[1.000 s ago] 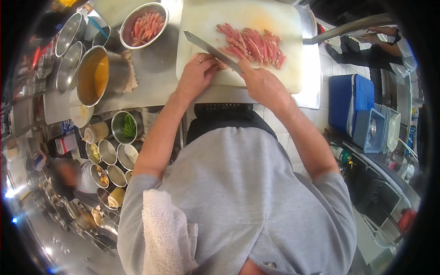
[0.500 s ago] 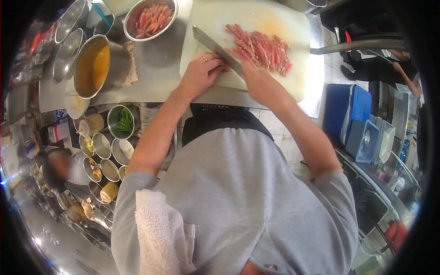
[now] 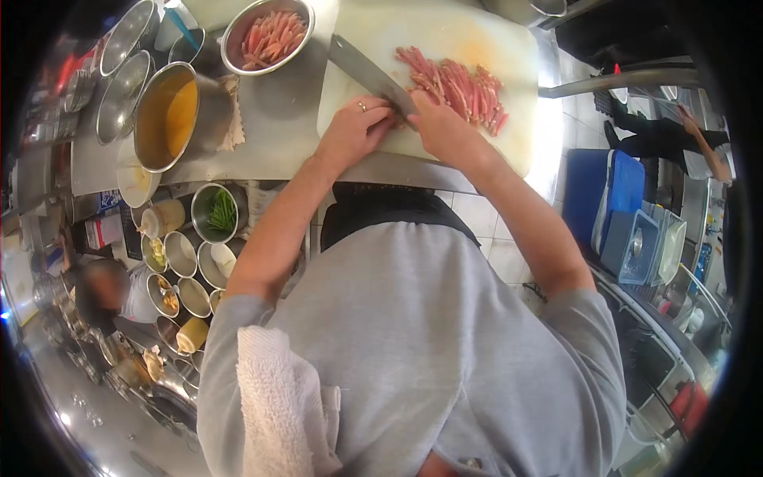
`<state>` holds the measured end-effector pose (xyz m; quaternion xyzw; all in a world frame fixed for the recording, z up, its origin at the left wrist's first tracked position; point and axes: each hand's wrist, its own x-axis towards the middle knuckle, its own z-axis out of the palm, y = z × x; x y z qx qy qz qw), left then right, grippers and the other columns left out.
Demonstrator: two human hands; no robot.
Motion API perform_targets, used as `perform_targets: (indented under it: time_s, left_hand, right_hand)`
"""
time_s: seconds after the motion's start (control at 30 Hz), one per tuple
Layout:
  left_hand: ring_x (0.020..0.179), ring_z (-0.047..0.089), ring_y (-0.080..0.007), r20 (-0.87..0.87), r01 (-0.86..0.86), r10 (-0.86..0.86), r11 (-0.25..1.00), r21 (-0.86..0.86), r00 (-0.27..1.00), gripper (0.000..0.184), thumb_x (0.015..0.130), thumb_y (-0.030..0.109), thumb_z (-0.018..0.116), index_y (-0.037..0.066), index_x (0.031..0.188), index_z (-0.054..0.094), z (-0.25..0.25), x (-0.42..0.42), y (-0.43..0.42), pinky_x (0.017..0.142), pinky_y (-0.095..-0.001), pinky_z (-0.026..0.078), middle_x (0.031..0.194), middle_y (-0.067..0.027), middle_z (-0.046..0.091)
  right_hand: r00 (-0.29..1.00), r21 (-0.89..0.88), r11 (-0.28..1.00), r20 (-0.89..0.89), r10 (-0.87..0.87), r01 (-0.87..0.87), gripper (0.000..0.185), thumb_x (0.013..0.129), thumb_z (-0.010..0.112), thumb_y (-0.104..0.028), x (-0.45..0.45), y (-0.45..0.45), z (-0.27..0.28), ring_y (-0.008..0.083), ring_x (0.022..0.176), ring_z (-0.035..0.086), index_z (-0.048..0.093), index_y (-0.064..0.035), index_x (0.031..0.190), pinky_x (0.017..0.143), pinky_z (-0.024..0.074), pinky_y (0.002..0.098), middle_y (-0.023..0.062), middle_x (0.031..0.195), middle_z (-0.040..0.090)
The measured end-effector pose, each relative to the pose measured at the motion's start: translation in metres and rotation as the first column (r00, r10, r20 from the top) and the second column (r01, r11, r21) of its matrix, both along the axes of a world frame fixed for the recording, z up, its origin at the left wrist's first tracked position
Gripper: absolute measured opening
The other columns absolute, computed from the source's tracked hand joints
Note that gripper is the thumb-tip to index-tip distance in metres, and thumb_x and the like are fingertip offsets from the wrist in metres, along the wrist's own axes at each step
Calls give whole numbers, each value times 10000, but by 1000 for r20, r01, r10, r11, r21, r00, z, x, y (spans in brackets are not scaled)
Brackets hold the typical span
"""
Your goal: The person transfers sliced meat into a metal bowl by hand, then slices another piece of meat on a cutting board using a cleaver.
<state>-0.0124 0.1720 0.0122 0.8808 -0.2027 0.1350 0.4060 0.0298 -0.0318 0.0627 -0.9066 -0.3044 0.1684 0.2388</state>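
My right hand (image 3: 447, 133) is wrapped around the handle of a wide-bladed knife (image 3: 364, 67). Its blade points up and left across the white cutting board (image 3: 358, 28), with the flat face showing. Close beside the blade, my left hand (image 3: 356, 133) has its fingers curled down on a small piece of raw meat (image 3: 398, 124), mostly hidden by the fingers and knife. A ring is on one finger. Beyond my right hand lies a pile of raw meat strips (image 3: 459, 89) on the board.
Left of the board stand a metal bowl of meat strips (image 3: 273, 38) and a pot of orange-yellow liquid (image 3: 176, 111). Lower left, several metal containers surround one with green vegetables (image 3: 216, 213). A blue cooler (image 3: 592, 191) stands right. Other people appear at both sides.
My right hand has shifted slightly left, toward my left hand. The knife has turned so more of its flat face shows. My left hand stays nearly in place.
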Motion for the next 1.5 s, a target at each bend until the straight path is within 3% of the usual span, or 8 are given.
perform_targets:
  time_s: [0.1,0.2,0.3,0.7,0.8,1.0,1.23,1.5]
  left_hand:
    - [990,656,-293,9,-28,28,999,-23,1000,124,850,71,721,53,972,712,-8,-3,-1,887,-379,530,1032,-88,705]
    - [997,652,-287,-13,-23,23,999,-36,1000,114,861,71,717,55,974,714,-3,-4,0,883,-375,529,1031,-83,703]
    - [1005,647,-284,-13,7,-7,1000,-22,1000,120,867,77,717,58,985,717,-3,-4,2,882,-375,527,1038,-85,696]
    - [994,640,-322,16,-124,125,991,-52,992,163,844,68,674,46,999,718,2,7,-4,880,-404,524,1046,-114,692]
    - [980,638,-348,-25,-137,136,990,-39,990,167,828,59,647,30,976,720,4,22,-11,884,-420,521,1028,-128,701]
    - [973,636,-353,-84,-62,66,997,50,994,188,829,81,609,13,956,730,8,37,-16,887,-430,522,1000,-132,713]
    - [1003,638,-346,-137,-38,75,967,253,988,193,853,97,644,54,1008,751,12,40,-17,895,-424,526,1055,-130,716]
    - [934,662,-357,-218,-126,158,980,155,963,172,851,99,666,60,989,760,8,46,-22,840,-424,539,1025,-140,716]
  right_hand:
    - [985,49,993,-138,-100,107,352,976,575,-152,-12,-43,4,489,870,651,465,17,1266,724,489,552,300,895,656]
    - [993,119,989,72,-98,89,301,978,569,-158,-13,-72,4,494,918,637,505,-17,1236,780,479,544,307,911,654]
    - [987,41,990,85,-137,134,273,974,557,-134,-3,-62,19,494,856,635,499,-16,1213,736,471,576,302,843,650]
    - [982,133,980,100,-163,150,205,977,550,-117,-14,-52,26,496,807,622,460,-7,1125,707,436,602,294,809,640]
    - [979,54,978,27,-203,201,257,999,524,-153,-21,-56,35,497,928,611,492,-8,1209,768,442,572,327,924,632]
    - [978,162,972,98,-186,169,225,992,521,-117,-28,-57,16,503,919,615,480,-4,1183,775,449,571,317,915,642]
    - [981,-44,982,-51,-186,184,259,1001,496,-105,-37,-62,35,507,814,619,427,-20,1236,717,430,597,317,793,629]
    - [973,-115,977,-121,-194,180,221,1001,481,-97,-37,-62,32,496,798,632,428,-32,1205,696,433,606,323,788,630]
